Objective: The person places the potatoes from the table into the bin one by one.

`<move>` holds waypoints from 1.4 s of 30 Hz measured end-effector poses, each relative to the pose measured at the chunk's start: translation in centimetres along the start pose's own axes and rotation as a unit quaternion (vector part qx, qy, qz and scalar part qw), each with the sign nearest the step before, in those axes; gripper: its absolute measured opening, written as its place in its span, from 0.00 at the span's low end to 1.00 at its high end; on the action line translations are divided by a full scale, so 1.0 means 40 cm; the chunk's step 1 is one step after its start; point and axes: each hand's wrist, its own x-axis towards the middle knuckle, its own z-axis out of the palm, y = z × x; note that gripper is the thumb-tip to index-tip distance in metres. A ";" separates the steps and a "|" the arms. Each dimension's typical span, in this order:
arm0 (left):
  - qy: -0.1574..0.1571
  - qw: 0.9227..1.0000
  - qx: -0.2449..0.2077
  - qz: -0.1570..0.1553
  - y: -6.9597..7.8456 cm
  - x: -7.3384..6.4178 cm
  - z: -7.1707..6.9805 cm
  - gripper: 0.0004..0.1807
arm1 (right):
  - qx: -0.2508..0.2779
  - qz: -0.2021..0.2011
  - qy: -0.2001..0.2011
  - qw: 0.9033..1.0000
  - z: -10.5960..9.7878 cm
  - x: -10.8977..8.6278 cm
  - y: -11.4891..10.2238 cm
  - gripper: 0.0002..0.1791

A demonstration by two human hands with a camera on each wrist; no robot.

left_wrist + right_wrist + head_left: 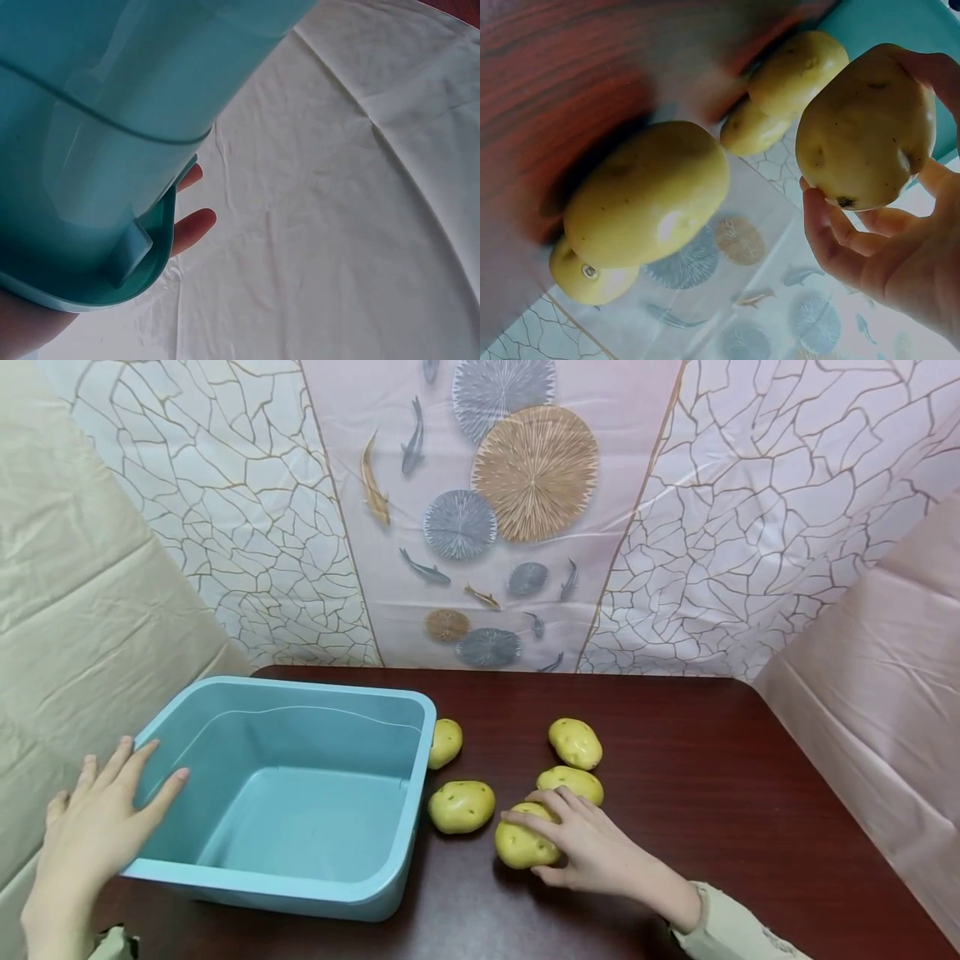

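5 potatoes: all R of the blue basin, on or just over the dark tbl; one is part hidden by the basin edge.
R hand: I've fingers + thumb curled round the held potato, the one nearest me; can't tell if it's clear of the tbl.
L hand: spread wide at the basin's L edge, fingers reaching over it.
Slip risk: skin's smooth + shiny and my hold is mostly fingertips, so a loose pinch could let it roll out.
Bump risk: the back potato sits right by my R knuckles; a sideways sweep might shove it into the far potato.
Clip risk: basin walls are high; a low pass w/ the held potato could hit one, poss. skidding the basin.
Skin: yellow-green, plump, dimpled, tiny specks; 1 blackish spot in R wrist view.
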 end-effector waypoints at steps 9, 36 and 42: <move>0.002 1.000 0.001 -0.001 -0.001 0.000 0.001 0.44 | -0.020 0.006 0.034 0.999 -0.027 0.014 -0.002 0.39; 0.002 1.000 0.001 -0.002 0.005 -0.004 0.001 0.43 | -0.024 -0.010 0.101 0.995 -0.084 0.086 -0.021 0.39; 0.007 1.000 0.001 -0.002 0.003 -0.002 -0.001 0.44 | -0.020 -0.012 0.122 0.992 -0.090 0.105 -0.025 0.37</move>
